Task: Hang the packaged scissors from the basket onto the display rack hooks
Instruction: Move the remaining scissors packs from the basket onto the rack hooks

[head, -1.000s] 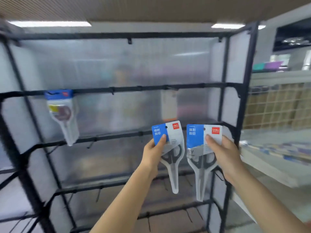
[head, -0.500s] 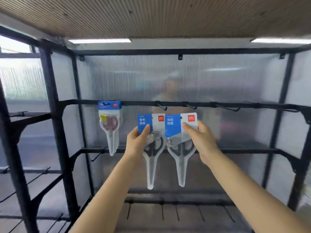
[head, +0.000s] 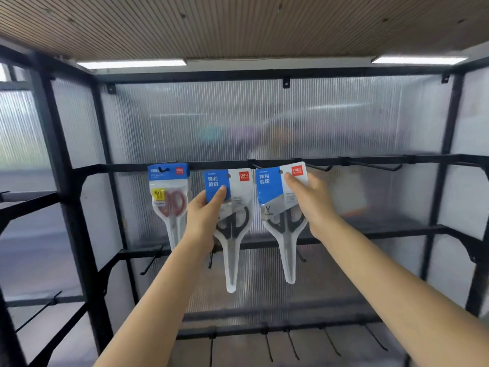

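While I face the black display rack (head: 79, 197), one red-handled scissors pack (head: 169, 197) hangs from its upper rail. My left hand (head: 203, 218) pinches a black-handled pack (head: 232, 229); my right hand (head: 312, 205) pinches another pack (head: 283, 221) just under an empty hook (head: 317, 168).

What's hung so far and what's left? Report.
Done: one red-handled pack hangs on a top-rail hook. In hand: left hand and right hand each grip a black-handled pack, raised just under the rail, not yet hooked. The basket is out of view.

"deli" logo, "锋利剪切" on both held scissors packs (head: 229, 197) (head: 277, 192).
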A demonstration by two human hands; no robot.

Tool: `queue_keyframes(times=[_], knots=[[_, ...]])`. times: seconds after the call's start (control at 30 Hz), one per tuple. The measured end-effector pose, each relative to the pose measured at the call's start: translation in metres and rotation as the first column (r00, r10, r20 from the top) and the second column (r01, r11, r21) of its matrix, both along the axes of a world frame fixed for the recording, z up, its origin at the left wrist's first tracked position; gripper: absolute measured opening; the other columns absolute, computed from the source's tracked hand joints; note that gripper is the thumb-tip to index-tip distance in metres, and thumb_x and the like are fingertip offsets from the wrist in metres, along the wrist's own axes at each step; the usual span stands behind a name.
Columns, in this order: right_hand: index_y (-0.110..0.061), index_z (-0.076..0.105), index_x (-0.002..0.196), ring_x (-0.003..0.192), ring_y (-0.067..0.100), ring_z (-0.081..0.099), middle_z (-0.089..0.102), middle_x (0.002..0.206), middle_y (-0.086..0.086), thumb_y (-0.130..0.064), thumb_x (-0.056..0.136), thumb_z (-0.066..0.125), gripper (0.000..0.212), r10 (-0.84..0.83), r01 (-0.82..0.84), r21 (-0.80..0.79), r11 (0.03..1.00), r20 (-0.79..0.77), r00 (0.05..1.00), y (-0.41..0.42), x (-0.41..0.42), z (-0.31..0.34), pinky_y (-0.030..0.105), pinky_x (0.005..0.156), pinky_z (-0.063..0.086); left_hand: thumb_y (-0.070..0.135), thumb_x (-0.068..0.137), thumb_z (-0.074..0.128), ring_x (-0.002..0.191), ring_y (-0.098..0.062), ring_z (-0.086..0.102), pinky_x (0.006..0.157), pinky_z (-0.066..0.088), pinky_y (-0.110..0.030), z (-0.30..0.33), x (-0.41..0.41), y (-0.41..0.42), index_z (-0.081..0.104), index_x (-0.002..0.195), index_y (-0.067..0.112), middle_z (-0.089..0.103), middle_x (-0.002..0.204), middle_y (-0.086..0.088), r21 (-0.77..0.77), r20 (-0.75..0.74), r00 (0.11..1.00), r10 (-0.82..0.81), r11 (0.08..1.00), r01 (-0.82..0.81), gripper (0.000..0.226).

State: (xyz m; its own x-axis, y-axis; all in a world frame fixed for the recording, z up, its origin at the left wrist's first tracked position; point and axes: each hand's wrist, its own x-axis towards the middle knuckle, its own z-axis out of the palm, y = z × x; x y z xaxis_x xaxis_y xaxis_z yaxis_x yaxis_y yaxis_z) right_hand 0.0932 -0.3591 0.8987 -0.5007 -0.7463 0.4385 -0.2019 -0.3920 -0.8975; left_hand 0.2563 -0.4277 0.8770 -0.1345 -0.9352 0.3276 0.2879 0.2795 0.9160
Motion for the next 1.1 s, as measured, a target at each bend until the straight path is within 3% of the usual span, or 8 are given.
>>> queue_keyframes(times=[0.17, 0.33, 0.53, 0.63, 0.77, 0.9, 1.0, 1.1], knots=[[-0.020, 0.055, 0.095, 0.072, -0.002, 0.055, 0.061, 0.080, -0.012, -0.019, 0.100, 0.040, 0.016, -0.012, 0.012, 0.019, 1.000, -0.002, 1.000, -0.006, 0.003, -0.001, 0.016, 0.058, 0.041, 0.024, 0.093, 0.056, 0.083, -0.025, 0.069, 0.086, 0.054, -0.047, -0.001, 0.002, -0.006, 0.063, 0.089, 0.019, 0.071, 0.088, -0.007, -0.003, 0.003, 0.999, -0.045, 0.999, 0.045, 0.009], [-0.016, 0.055, 0.094, 0.070, 0.000, 0.054, 0.060, 0.083, -0.004, -0.018, 0.099, 0.041, 0.015, -0.044, 0.044, 0.035, 0.998, -0.013, 0.999, -0.019, 0.004, -0.005, 0.015, 0.057, 0.040, 0.023, 0.093, 0.056, 0.086, -0.026, 0.068, 0.086, 0.054, -0.046, -0.003, 0.006, -0.012, 0.064, 0.088, 0.019, 0.071, 0.090, -0.007, -0.005, 0.002, 0.998, -0.058, 0.998, 0.058, 0.010], [-0.014, 0.055, 0.101, 0.071, -0.001, 0.055, 0.060, 0.083, -0.007, -0.027, 0.099, 0.043, 0.017, -0.079, 0.081, 0.058, 0.995, -0.028, 0.996, -0.034, 0.001, -0.013, 0.013, 0.054, 0.041, 0.023, 0.093, 0.055, 0.093, -0.028, 0.068, 0.086, 0.054, -0.045, -0.010, 0.012, -0.020, 0.064, 0.092, 0.018, 0.071, 0.095, -0.009, 0.016, 0.009, 0.997, -0.082, 0.997, 0.081, 0.010], [-0.012, 0.055, 0.097, 0.073, 0.009, 0.056, 0.060, 0.086, 0.001, -0.030, 0.099, 0.044, 0.021, -0.135, 0.143, 0.081, 0.986, -0.091, 0.987, -0.045, 0.000, -0.012, 0.020, 0.059, 0.040, 0.023, 0.094, 0.055, 0.088, -0.027, 0.068, 0.085, 0.054, -0.046, -0.015, 0.012, -0.024, 0.064, 0.093, 0.017, 0.072, 0.093, -0.009, 0.033, 0.025, 0.995, -0.097, 0.995, 0.096, 0.011], [-0.003, 0.058, 0.098, 0.092, 0.031, 0.061, 0.063, 0.101, 0.018, -0.023, 0.097, 0.047, 0.022, -0.180, 0.196, 0.105, 0.975, -0.147, 0.973, -0.065, -0.006, -0.008, 0.038, 0.075, 0.048, 0.024, 0.094, 0.055, 0.085, -0.024, 0.069, 0.084, 0.055, -0.045, -0.020, 0.011, -0.027, 0.065, 0.092, 0.018, 0.072, 0.090, -0.007, 0.039, 0.045, 0.995, -0.087, 0.996, 0.085, 0.012], [-0.013, 0.055, 0.091, 0.088, 0.024, 0.061, 0.064, 0.095, 0.011, -0.021, 0.096, 0.050, 0.011, -0.160, 0.187, 0.133, 0.973, -0.185, 0.969, -0.088, -0.015, -0.006, 0.034, 0.070, 0.049, 0.026, 0.093, 0.056, 0.089, -0.027, 0.069, 0.084, 0.055, -0.045, -0.022, 0.009, -0.029, 0.066, 0.094, 0.017, 0.073, 0.092, -0.007, 0.052, 0.043, 0.997, -0.065, 0.997, 0.062, 0.013], [-0.011, 0.061, 0.094, 0.096, 0.028, 0.063, 0.067, 0.101, 0.014, -0.023, 0.094, 0.054, 0.014, -0.154, 0.184, 0.158, 0.970, -0.182, 0.971, -0.106, -0.021, -0.003, 0.042, 0.082, 0.052, 0.025, 0.093, 0.056, 0.087, -0.025, 0.070, 0.081, 0.056, -0.042, -0.020, 0.007, -0.028, 0.065, 0.096, 0.015, 0.073, 0.091, -0.007, 0.066, 0.023, 0.998, -0.056, 0.996, 0.054, 0.014], [-0.009, 0.063, 0.097, 0.094, 0.025, 0.063, 0.067, 0.100, 0.010, -0.022, 0.093, 0.056, 0.016, -0.144, 0.184, 0.174, 0.967, -0.223, 0.964, -0.120, -0.027, -0.001, 0.038, 0.081, 0.051, 0.025, 0.093, 0.056, 0.082, -0.024, 0.071, 0.076, 0.057, -0.039, -0.018, 0.004, -0.028, 0.065, 0.099, 0.013, 0.074, 0.089, -0.006, 0.076, 0.016, 0.999, -0.045, 0.996, 0.043, 0.016]])
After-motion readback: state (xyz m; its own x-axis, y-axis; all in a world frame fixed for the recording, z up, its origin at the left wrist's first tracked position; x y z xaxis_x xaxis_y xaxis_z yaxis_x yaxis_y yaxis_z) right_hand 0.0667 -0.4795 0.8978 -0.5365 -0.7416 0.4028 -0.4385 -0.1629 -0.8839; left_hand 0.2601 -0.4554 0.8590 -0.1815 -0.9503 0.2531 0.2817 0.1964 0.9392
